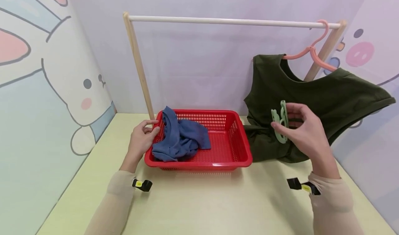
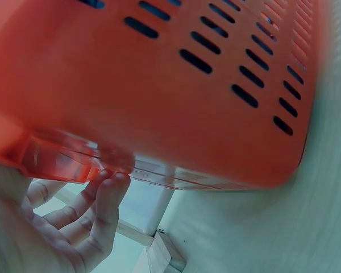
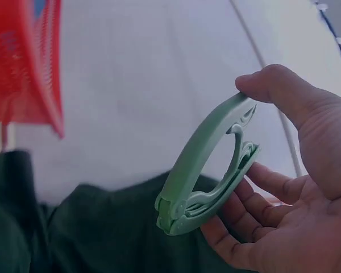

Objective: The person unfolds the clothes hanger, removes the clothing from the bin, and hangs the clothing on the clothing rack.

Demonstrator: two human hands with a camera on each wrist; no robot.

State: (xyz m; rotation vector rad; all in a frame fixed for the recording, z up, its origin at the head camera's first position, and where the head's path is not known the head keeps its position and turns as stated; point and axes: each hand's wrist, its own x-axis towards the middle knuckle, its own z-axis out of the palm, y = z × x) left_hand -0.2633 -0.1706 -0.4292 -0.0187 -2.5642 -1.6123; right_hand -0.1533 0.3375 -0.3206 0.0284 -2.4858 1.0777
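Note:
My right hand [image 1: 307,133] holds a green folding hanger [image 3: 188,162], folded up, between thumb and fingers in front of the dark green sleeveless garment. At the basket's left end, my left hand [image 1: 141,139] grips the rim of the red plastic basket [image 1: 199,164]. The left wrist view shows those fingers [image 2: 105,219] tucked under the rim on the outer side. Inside the basket, toward its left, lies a crumpled blue cloth [image 1: 184,136]. The dark green garment [image 1: 290,89] hangs from a pink hanger [image 1: 319,56], its lower part spread on the table.
A rack stands behind the basket, with a white rod [image 1: 218,20] between wooden posts [image 1: 137,58]. The pink hanger hooks over the rod's right end. Pale walls with cartoon animals [image 1: 78,89] enclose the light yellow table [image 1: 202,204].

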